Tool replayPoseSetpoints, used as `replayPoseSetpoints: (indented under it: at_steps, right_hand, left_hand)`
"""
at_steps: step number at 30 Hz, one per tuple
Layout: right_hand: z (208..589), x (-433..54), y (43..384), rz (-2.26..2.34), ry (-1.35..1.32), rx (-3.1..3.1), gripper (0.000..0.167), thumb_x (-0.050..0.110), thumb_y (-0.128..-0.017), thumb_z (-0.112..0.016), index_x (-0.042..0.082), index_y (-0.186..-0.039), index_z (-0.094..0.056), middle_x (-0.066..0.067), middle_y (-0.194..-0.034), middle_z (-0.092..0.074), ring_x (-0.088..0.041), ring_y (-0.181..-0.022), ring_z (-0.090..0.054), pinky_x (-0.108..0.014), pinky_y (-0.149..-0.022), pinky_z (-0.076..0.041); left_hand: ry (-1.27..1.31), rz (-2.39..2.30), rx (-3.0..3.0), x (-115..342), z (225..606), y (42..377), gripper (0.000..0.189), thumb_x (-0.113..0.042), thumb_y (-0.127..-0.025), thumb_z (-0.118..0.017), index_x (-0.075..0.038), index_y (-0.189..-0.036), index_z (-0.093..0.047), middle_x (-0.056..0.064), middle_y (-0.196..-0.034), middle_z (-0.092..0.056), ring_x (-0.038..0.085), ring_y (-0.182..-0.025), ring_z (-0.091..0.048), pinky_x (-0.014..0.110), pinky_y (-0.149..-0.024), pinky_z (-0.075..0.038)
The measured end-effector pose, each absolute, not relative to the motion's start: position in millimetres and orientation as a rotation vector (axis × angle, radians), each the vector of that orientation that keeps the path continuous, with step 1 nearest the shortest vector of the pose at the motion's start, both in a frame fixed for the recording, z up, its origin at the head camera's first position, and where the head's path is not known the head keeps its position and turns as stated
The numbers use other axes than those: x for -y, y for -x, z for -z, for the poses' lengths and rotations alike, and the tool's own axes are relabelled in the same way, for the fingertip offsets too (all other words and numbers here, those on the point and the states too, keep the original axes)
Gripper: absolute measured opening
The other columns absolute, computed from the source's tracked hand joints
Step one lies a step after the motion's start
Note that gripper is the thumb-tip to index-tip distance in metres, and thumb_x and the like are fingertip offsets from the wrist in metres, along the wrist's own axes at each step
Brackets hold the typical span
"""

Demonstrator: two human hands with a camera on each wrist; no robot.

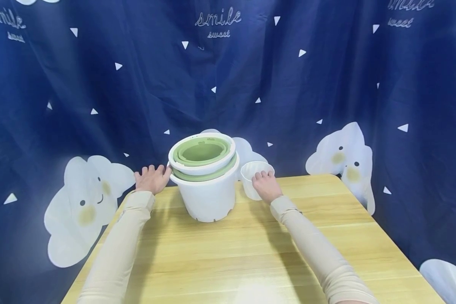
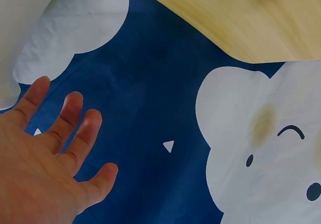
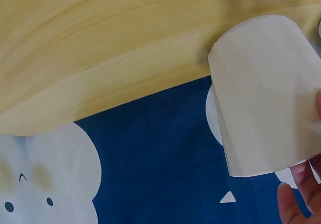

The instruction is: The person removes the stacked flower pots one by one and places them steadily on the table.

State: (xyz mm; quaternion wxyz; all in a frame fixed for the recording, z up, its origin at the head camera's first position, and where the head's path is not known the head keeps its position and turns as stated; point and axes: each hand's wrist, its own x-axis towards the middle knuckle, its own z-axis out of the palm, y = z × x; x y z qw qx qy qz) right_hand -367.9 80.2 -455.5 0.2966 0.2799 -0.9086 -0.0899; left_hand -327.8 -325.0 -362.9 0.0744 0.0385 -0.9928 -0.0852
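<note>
A large white pot (image 1: 207,200) stands on the table, with smaller white and green pots (image 1: 202,170) nested in its top, tilted a little. My left hand (image 1: 152,179) is at the stack's left side, fingers spread, thumb by the big pot's rim. In the left wrist view the left hand (image 2: 55,153) has its fingers apart and holds nothing. To the right of the stack is a small white cylindrical cup (image 1: 249,189), its mouth upward. My right hand (image 1: 267,185) grips the near side of its rim. The right wrist view shows the cup (image 3: 266,98) beside the fingers (image 3: 290,204), partly cut off.
The wooden table (image 1: 213,261) has its far edge just behind the pots. A dark blue curtain (image 1: 228,101) with white clouds and triangles hangs behind and around the table.
</note>
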Motion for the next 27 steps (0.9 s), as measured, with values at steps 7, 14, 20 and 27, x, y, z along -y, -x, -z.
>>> replayPoseSetpoints:
  at_steps: [7,14,20,27]
  right_hand:
    - [456.3,-77.2,367.4,0.261,-0.75,2.44,0.014,0.003,-0.092,-0.061,0.004,-0.096,-0.074,-0.012,-0.094,-0.068,-0.031,-0.087,-0.061,-0.047,-0.077,-0.049]
    - [466.0,-74.1,361.5,0.288,-0.777,2.363,0.013,0.004,-0.09,-0.062,0.005,-0.089,-0.075,-0.01,-0.088,-0.067,-0.03,-0.081,-0.064,-0.043,-0.07,-0.049]
    - [470.0,-73.9,361.5,0.224,-0.758,2.414,0.014,0.003,-0.091,-0.061,0.002,-0.094,-0.074,-0.013,-0.091,-0.067,-0.031,-0.084,-0.064,-0.044,-0.071,-0.052]
    - [459.5,-78.0,366.0,0.197,-0.757,2.446,0.015,0.0,-0.091,-0.061,-0.001,-0.098,-0.073,-0.015,-0.093,-0.067,-0.033,-0.085,-0.064,-0.046,-0.07,-0.053]
  left_hand:
    - [-0.098,0.215,2.977,324.9,361.4,330.2,0.078,-0.06,-0.105,-0.012,-0.003,-0.142,-0.051,0.034,-0.141,-0.049,0.055,-0.13,-0.04,0.075,-0.106,-0.026]
    - [-0.032,0.146,2.933,329.3,363.0,330.3,0.067,-0.054,-0.105,-0.024,0.0,-0.133,-0.055,0.032,-0.134,-0.053,0.054,-0.126,-0.045,0.072,-0.102,-0.03]
    - [-0.022,0.069,2.896,330.5,359.3,332.2,0.069,-0.054,-0.104,-0.028,0.002,-0.134,-0.055,0.033,-0.134,-0.054,0.054,-0.127,-0.047,0.072,-0.102,-0.032]
    - [-0.088,0.11,2.931,331.2,357.0,338.4,0.077,-0.062,-0.104,-0.02,-0.002,-0.142,-0.052,0.034,-0.141,-0.05,0.055,-0.131,-0.043,0.076,-0.106,-0.028]
